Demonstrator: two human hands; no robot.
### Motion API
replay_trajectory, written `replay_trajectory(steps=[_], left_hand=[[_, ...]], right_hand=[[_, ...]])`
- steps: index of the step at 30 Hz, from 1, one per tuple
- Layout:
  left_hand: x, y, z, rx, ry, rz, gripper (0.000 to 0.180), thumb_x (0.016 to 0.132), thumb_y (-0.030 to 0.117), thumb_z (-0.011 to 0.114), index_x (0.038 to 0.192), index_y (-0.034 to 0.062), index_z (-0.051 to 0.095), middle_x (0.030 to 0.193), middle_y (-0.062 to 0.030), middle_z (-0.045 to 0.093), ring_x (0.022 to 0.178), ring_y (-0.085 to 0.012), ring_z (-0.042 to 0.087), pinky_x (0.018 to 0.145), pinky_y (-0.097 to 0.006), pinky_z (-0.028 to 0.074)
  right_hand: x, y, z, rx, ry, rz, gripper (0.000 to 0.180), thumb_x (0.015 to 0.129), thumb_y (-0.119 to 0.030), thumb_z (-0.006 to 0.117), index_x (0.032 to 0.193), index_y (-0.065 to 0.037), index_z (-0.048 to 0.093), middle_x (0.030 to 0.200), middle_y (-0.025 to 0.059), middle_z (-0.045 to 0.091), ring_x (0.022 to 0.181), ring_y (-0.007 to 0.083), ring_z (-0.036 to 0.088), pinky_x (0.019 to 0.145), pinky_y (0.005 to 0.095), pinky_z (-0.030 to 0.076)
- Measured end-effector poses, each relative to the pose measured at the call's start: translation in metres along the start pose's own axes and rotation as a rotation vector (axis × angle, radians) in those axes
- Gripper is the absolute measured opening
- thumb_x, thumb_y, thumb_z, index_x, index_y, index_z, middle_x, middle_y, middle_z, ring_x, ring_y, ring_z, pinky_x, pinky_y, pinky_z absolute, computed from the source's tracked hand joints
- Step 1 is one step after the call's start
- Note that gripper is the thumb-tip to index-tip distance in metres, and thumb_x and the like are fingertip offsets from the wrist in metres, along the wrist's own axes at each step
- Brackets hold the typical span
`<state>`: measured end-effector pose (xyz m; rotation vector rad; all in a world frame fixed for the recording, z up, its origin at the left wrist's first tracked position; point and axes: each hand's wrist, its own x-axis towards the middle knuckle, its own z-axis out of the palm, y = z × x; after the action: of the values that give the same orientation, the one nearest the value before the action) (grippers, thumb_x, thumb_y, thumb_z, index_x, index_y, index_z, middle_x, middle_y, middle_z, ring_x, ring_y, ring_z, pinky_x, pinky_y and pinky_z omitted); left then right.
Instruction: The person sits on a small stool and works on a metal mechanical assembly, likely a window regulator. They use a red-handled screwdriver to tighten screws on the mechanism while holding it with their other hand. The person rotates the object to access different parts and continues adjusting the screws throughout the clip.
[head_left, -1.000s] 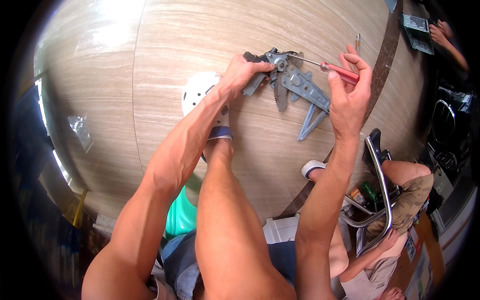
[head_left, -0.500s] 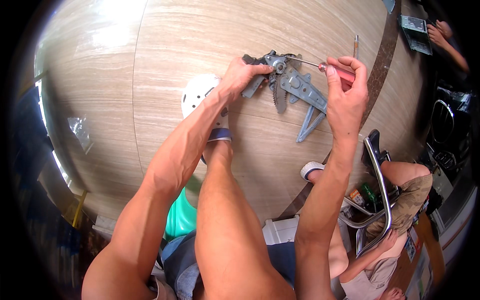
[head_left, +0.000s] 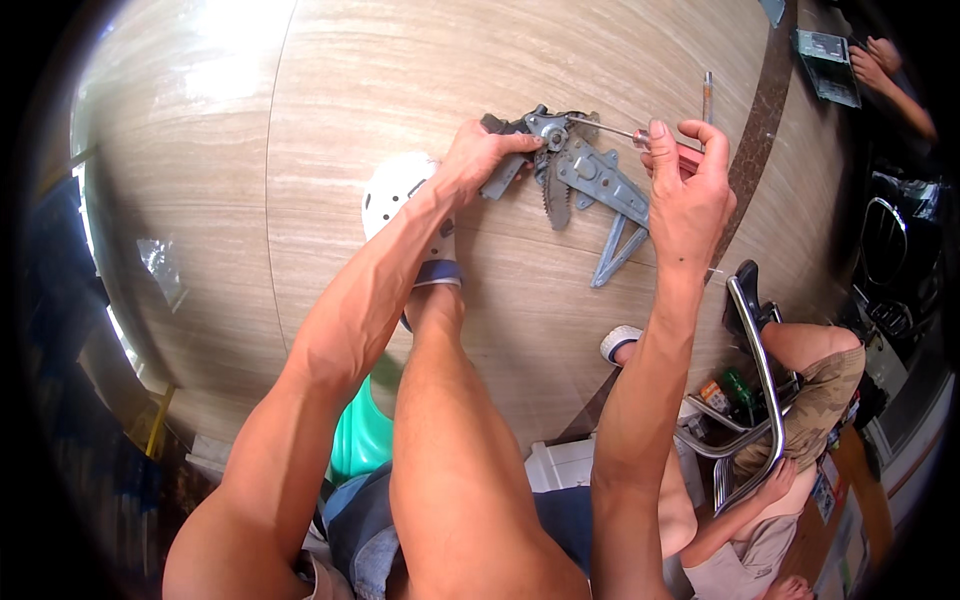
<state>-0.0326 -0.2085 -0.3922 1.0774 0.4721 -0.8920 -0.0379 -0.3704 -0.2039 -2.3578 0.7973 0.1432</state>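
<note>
- The right hand (head_left: 690, 195), fingers clamped on a red-handled screwdriver (head_left: 640, 138), has swung its tip onto the hub of the metal bracket (head_left: 585, 185) lying on the floor (head_left: 300, 150); the driving looks underway
- The left hand (head_left: 480, 160) stays gripped round the bracket's dark end, steadying it

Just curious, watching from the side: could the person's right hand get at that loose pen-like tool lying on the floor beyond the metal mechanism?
Probably yes. The right hand hovers just short of the pen-like tool, with bare floor between. But its fingers already grip a red-handled screwdriver.
</note>
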Motion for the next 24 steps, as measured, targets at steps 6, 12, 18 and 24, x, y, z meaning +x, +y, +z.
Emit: replay_trajectory(steps=[6,12,18,24], left_hand=[[0.0,0.001,0.003,-0.02,-0.008,0.0,0.024,0.082,0.015,0.083,0.087,-0.0064,0.075,0.074,-0.0139,0.074,0.059,-0.016,0.068,0.05,-0.027,0.052],[0.0,-0.004,-0.003,-0.022,0.005,-0.011,0.024,0.082,0.015,0.083,0.087,-0.0067,0.075,0.074,-0.0141,0.074,0.059,-0.016,0.068,0.051,-0.027,0.052],[-0.001,0.003,0.004,-0.021,-0.012,0.0,0.024,0.082,0.015,0.083,0.086,-0.0067,0.075,0.074,-0.0142,0.074,0.058,-0.0158,0.068,0.051,-0.027,0.052],[0.0,0.0,-0.005,0.002,0.011,-0.003,0.022,0.082,0.015,0.082,0.086,-0.0056,0.075,0.074,-0.0132,0.073,0.058,-0.0159,0.067,0.051,-0.027,0.051]], right_hand=[[0.003,0.03,0.008,0.258,0.034,-0.341,0.027,0.099,-0.017,0.067,0.12,-0.002,0.057,0.105,0.017,0.075,0.102,0.0248,0.073,0.088,0.0344,0.056],[-0.003,-0.003,0.006,0.003,0.016,0.049,0.027,0.098,-0.01,0.066,0.122,-0.002,0.057,0.114,0.0168,0.073,0.108,0.0255,0.072,0.095,0.0364,0.054],[0.004,0.03,0.009,0.295,0.061,-0.361,0.024,0.1,-0.015,0.066,0.119,-0.002,0.058,0.114,0.0174,0.073,0.104,0.0272,0.073,0.087,0.0366,0.056],[0.0,0.0,0.009,-0.008,0.007,0.003,0.031,0.098,-0.008,0.065,0.126,-0.003,0.055,0.118,0.0186,0.071,0.112,0.0269,0.07,0.089,0.0384,0.056]])
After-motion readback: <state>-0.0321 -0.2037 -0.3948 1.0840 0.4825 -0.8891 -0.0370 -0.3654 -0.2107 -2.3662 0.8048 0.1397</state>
